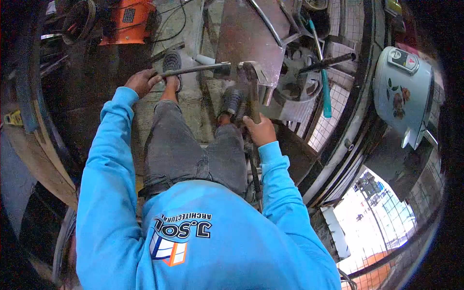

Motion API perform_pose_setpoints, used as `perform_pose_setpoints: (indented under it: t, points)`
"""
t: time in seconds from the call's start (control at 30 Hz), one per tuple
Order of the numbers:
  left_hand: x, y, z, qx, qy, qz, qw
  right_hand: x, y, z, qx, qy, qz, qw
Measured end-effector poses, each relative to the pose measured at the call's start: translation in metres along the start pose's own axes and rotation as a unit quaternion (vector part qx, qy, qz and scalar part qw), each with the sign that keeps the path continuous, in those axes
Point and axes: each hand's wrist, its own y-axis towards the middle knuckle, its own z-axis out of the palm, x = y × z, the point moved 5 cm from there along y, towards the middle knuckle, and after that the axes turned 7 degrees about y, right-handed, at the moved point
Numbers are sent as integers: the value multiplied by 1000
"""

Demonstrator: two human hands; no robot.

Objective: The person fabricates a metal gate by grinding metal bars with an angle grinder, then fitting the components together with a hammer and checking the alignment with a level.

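Observation:
My left hand [140,83] is closed around one end of a metal bar [198,68], which reaches rightward across my feet. In my right hand [261,129] is the handle of a hammer [253,99], fingers wrapped round it. The hammer's head is at the upper end, just right of the bar's far end. Below both tools are my shoes [172,63] and a reddish-brown metal plate [244,36] on the floor.
An orange machine [126,21] stands at the upper left, with a black cable beside it. To the right are a round spoked metal part [295,99], a teal bar [325,89], wire mesh [326,128] and a rice cooker [403,89]. Wooden boards [38,145] lean at the left.

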Motion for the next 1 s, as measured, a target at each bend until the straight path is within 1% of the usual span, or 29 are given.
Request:
perform_pose_setpoints:
  t: [0.1, 0.2, 0.3, 0.33, 0.4, 0.43, 0.47, 0.5, 0.57, 0.6, 0.67, 0.7, 0.73, 0.77, 0.83, 0.87, 0.9, 0.97, 1.0]
  points:
    - [-3, -3, -2, 68, -37, -40, 996, -1, 1, -2, 0, -2, -3, 1000]
    - [-18, -2, -7, 115, 42, -20, 992, -24, 10, 5, -20, -29, -17, 999]
    - [-67, -3, -13, 220, 59, -14, 974, -41, 19, 12, 8, -11, -26, 1000]
    - [-60, -2, 9, 271, -86, -48, 957, -29, 16, 8, 19, -9, -9, 1000]
    - [-57, -1, 25, 139, -61, 7, 988, -4, 7, -2, 41, -5, 23, 999]
    - [-69, -5, 15, 71, -48, 36, 996, 0, 5, -5, 18, 4, 8, 1000]
    - [-74, -8, 8, 51, -5, -7, 999, 4, 2, -7, -4, 12, -7, 1000]
    - [-72, -11, 6, 16, -3, -19, 1000, 7, -1, -10, -26, 21, -21, 999]
    - [-64, -13, 9, -54, 0, -47, 997, 14, -1, -15, -28, -14, -11, 999]
    - [-63, -12, 8, -75, -8, -53, 996, 19, -2, -17, -28, -31, -7, 999]
    - [-61, -9, 6, -120, -22, -67, 990, 36, -4, -27, -52, -7, -48, 997]
    - [-62, -8, 1, -143, -11, -53, 988, 49, -8, -33, -63, 5, -68, 996]
    - [-64, -9, -2, -165, 0, -41, 986, 82, -21, -43, -47, 31, -81, 995]
    - [-66, -11, -5, -184, 11, -28, 982, 98, -28, -48, -49, 80, -119, 988]
    - [-73, -13, -9, -187, 6, -18, 982, 118, -39, -55, -55, 178, -186, 965]
    - [-75, -12, -11, -192, 4, -12, 981, 127, -41, -49, -49, 302, -161, 938]
    - [-74, -10, -10, -207, 8, -2, 978, 125, -34, -46, -61, 239, -183, 952]
    - [-72, -8, -1, -235, 18, 19, 972, 99, -4, -25, -86, 111, -224, 964]
    - [-74, -10, -4, -225, 12, 14, 974, 81, 12, -13, -117, 19, -234, 965]
